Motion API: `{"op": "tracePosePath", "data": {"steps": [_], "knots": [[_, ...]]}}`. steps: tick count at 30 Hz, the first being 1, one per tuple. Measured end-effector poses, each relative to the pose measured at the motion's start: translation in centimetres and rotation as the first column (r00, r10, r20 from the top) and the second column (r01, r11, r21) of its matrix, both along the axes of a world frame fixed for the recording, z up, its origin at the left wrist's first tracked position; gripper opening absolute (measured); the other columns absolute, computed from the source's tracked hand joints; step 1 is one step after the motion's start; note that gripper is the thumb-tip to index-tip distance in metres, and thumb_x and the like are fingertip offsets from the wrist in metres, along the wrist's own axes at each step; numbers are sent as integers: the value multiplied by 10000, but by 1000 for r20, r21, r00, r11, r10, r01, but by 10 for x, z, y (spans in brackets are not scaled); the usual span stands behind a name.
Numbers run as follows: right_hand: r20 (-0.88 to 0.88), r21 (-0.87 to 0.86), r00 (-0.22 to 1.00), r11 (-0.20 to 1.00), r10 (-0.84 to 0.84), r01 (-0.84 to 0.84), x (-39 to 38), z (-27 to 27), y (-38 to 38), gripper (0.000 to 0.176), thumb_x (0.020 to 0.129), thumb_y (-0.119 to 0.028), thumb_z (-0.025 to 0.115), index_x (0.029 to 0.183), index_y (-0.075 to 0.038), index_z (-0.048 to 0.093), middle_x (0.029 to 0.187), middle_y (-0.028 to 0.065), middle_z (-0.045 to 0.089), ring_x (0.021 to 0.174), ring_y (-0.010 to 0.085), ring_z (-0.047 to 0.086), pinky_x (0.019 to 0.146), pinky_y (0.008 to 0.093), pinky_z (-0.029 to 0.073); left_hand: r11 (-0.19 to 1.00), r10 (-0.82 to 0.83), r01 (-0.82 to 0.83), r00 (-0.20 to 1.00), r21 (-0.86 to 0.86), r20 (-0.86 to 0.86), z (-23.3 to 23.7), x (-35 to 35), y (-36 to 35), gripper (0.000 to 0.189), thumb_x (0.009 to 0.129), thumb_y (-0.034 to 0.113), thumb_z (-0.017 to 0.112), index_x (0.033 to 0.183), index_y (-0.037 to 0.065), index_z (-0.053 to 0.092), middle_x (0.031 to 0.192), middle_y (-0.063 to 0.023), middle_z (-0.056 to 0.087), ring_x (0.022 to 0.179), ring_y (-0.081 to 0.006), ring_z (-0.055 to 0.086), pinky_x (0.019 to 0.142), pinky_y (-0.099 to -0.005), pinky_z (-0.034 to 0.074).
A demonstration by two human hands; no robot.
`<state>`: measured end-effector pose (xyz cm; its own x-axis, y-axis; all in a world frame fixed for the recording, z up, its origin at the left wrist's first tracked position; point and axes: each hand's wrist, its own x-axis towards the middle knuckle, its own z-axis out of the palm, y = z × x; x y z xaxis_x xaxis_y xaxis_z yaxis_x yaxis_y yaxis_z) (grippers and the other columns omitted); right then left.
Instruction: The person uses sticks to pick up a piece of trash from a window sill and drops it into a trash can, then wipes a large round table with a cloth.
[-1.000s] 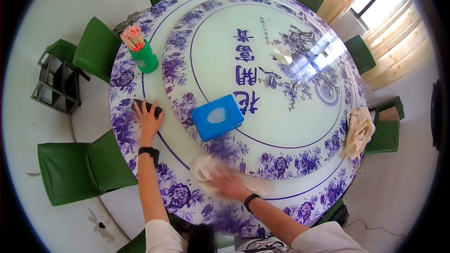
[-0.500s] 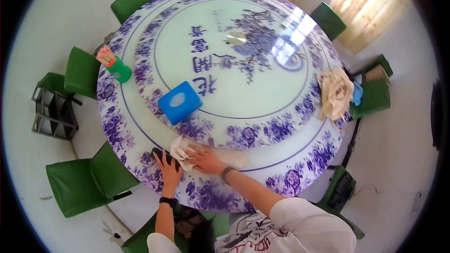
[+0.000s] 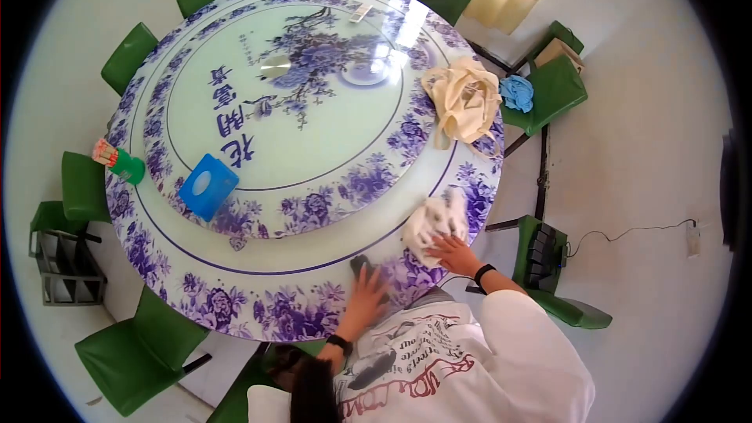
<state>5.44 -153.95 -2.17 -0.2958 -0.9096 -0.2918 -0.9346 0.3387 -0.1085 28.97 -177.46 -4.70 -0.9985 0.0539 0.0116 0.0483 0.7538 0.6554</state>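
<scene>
My right hand [image 3: 454,255] presses on a crumpled white cloth [image 3: 427,227] at the near right rim of the round table [image 3: 274,290]. Part of the cloth is smeared by motion. To the left of it, my left hand [image 3: 366,295] rests low on the tabletop, fingers forward on a small black object [image 3: 360,265]. That object is flat and elongated, perhaps a phone; the fingers partly hide it. Beyond my right hand, a beige cloth bag [image 3: 464,100] lies bunched on the table.
A blue tissue box [image 3: 208,187] sits on the raised glass turntable [image 3: 313,180]. A green container of sticks [image 3: 124,164] lies toward the left rim. Green chairs [image 3: 131,59] surround the table. A blue bundle [image 3: 516,93] is on a right-hand chair, and a cord [image 3: 627,231] runs to the wall.
My view has turned right. Both hands have moved rightward along the near rim, the white cloth with my right hand and the black object with my left.
</scene>
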Motion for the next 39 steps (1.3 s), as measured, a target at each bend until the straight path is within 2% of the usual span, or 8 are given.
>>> {"op": "tracePosePath", "data": {"steps": [2, 5, 6, 12, 20, 26, 35, 39], "knots": [[14, -16, 997, 997, -78, 79, -20, -8, 27, 598, 778, -253, 634, 1333, -354, 431, 1495, -1, 231, 1388, 279, 176, 1099, 530, 145, 999, 29, -28, 999, -42, 26, 0, -21, 13, 600, 716, 280, 713, 1267, 194, 492, 1429, -142, 242, 1360, -441, 80, 1013, -631, 233], [-78, -113, 994, 990, 76, -84, -41, -5, 12, 582, 752, -293, 664, 1301, -332, 473, 1461, -6, 289, 1385, 251, 191, 1069, 579, 169, 989, 106, -103, 994, -105, 23, -4, -38, 22, 597, 700, 299, 733, 1247, 209, 511, 1422, -125, 247, 1359, -426, 86, 1024, -626, 218], [-74, -149, 992, 982, 104, -114, -50, -18, 1, 600, 734, -365, 682, 1295, -351, 473, 1476, 2, 265, 1385, 316, 168, 1025, 660, 151, 986, 124, -123, 992, -108, 5, -10, -39, 23, 595, 696, 305, 733, 1241, 211, 516, 1421, -123, 250, 1357, -427, 88, 1026, -627, 212], [-22, -396, 999, 917, 48, -53, -79, -46, -79, 679, 719, -436, 685, 1336, -358, 413, 1491, 60, 227, 1342, 419, 193, 951, 685, 224, 926, 336, -330, 942, -186, 3, -24, -78, 38, 556, 710, 297, 727, 1216, 183, 527, 1405, -133, 260, 1334, -474, 94, 1037, -617, 203], [193, -320, 974, 946, 117, -50, -130, -35, -20, 679, 793, -342, 648, 1398, -297, 341, 1492, 83, 202, 1377, 286, 179, 1047, 618, 113, 832, 523, -522, 851, -185, -49, -4, -153, 73, 369, 735, 252, 722, 1004, 61, 558, 1372, -163, 315, 1352, -402, 150, 1052, -564, 225], [172, -345, 947, 917, 273, -201, -177, -29, 24, 560, 803, -208, 629, 1329, -278, 453, 1459, 70, 291, 1338, 290, 280, 1081, 540, 149, 661, 715, -726, 686, -190, -132, 11, -133, 107, 434, 725, 231, 721, 1090, 74, 548, 1301, -153, 390, 1269, -386, 300, 1025, -514, 287], [294, -520, 937, 854, 188, -8, -169, -46, 31, 367, 753, -95, 639, 1109, -178, 605, 1278, 61, 495, 1170, 308, 428, 928, 448, 353, 222, 905, -931, 307, -288, -294, -30, -100, 91, 494, 765, 123, 643, 1226, 83, 471, 1247, -171, 405, 1196, -359, 360, 999, -507, 286], [254, -515, 961, 857, 114, 34, -150, -49, 37, 318, 735, -88, 645, 1048, -131, 602, 1140, 116, 525, 1020, 342, 481, 855, 427, 409, 322, 893, -875, 408, -362, -191, -8, -147, 90, 582, 782, 269, 676, 1279, 82, 437, 1267, -169, 375, 1223, -358, 329, 1013, -562, 248]]}}
